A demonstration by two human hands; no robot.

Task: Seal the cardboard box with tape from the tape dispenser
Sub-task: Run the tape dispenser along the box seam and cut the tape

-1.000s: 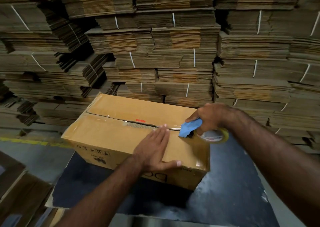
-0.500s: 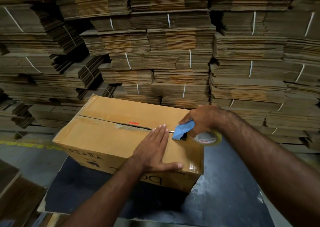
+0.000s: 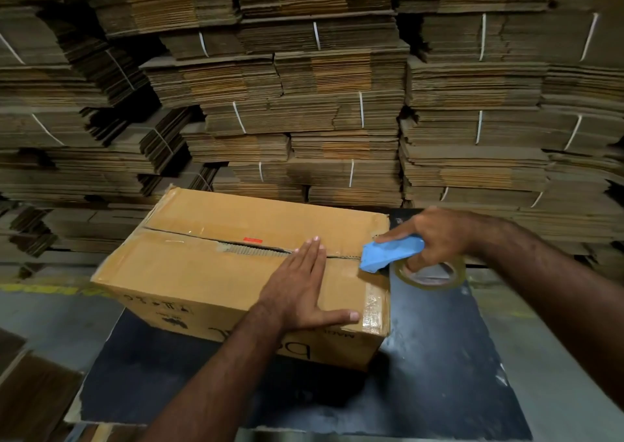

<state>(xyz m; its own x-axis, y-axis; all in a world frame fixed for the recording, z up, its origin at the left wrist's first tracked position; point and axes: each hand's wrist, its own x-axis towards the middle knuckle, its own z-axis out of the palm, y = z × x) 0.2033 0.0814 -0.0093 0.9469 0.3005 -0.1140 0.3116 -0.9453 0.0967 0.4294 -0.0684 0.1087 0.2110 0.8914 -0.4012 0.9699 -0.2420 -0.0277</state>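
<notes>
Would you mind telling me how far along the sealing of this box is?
Barely begun. Done: tape end stuck on the cardboard box's right side. In hand: the left hand presses the flap flat while the right hand holds the tape dispenser at the right edge. Left: taping the open centre seam.

The cardboard box (image 3: 216,273) is carrying dark print on its near side face, appearing upside down to the camera. Large letters at the lower edge are reading roughly as "bc", partly hidden by the forearm; full word cannot be told. Smaller symbols and a dark emblem further left are showing too small to read. A small red label (image 3: 253,239) is sitting on the top flap; its text is illegible.
</notes>
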